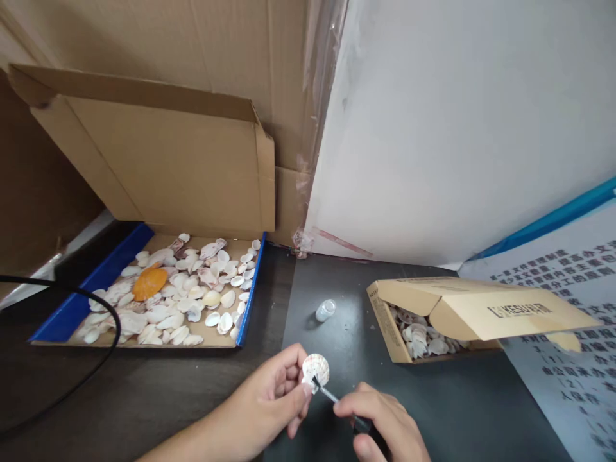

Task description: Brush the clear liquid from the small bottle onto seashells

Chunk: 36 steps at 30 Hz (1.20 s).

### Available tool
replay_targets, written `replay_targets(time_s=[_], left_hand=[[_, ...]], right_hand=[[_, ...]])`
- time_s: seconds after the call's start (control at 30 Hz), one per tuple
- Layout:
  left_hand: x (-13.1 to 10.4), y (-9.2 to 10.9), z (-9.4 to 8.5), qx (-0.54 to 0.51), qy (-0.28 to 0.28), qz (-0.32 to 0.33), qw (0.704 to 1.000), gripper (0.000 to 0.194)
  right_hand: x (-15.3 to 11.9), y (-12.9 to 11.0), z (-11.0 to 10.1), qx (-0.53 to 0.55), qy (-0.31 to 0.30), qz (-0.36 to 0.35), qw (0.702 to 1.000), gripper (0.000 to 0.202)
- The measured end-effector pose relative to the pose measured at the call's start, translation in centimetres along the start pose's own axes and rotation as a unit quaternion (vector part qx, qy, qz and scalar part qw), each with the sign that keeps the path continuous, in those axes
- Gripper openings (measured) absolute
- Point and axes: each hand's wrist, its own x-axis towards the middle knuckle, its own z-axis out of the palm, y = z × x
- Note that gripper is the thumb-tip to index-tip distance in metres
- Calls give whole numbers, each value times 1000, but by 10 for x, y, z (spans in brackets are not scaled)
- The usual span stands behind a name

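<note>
Near the bottom centre, my left hand pinches a pale, fan-shaped shell by its lower left edge. The fingers of my right hand are closed on the dark handle of a small brush. Its dark tip touches the lower part of the shell. A small whitish bottle stands on the dark grey mat beyond my hands, and I cannot make out its contents.
An open cardboard box with blue sides at the left holds several shells and an orange one. A smaller open box of shells lies at the right. A black cable curves at the far left. Cardboard and white panels rise behind.
</note>
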Motion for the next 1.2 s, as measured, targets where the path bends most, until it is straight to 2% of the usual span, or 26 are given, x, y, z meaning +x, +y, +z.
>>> replay_targets(time_s=[0.1, 0.17, 0.3, 0.4, 0.53, 0.57, 0.67, 0.8, 0.9, 1.07, 1.2], left_hand=[[1, 1, 0, -3, -3, 3, 1000, 48], [0, 1, 0, -2, 0, 4, 1000, 48], [0, 0, -1, 1, 3, 5, 1000, 49], [-1, 1, -1, 1, 9, 5, 1000, 51], [0, 1, -1, -5, 13, 9, 1000, 52], [0, 1, -1, -4, 16, 13, 1000, 52], [1, 0, -1, 9, 28, 11, 1000, 51], [0, 0, 0, 24, 37, -9, 999, 46], [-2, 1, 1, 24, 40, -7, 999, 42], [-3, 2, 1, 25, 51, -24, 998, 41], [-1, 0, 1, 21, 54, -21, 998, 43]], right_hand=[[4, -3, 0, -35, 41, 27, 998, 24], [7, -4, 1, -23, 69, 16, 997, 28], [11, -8, 0, -12, 18, 0, 1000, 29], [11, -10, -3, -11, 22, 36, 999, 25], [4, -12, -1, 7, 1, 24, 1000, 24], [2, -12, 1, 13, -5, 38, 999, 22], [-2, -10, 4, 27, 28, 114, 993, 14], [-4, -8, 5, 60, -13, 92, 994, 12], [-5, -9, 4, 35, 0, 143, 989, 5], [-4, -12, 2, 31, -19, 97, 995, 6], [-1, -13, 2, 10, -3, 114, 993, 3]])
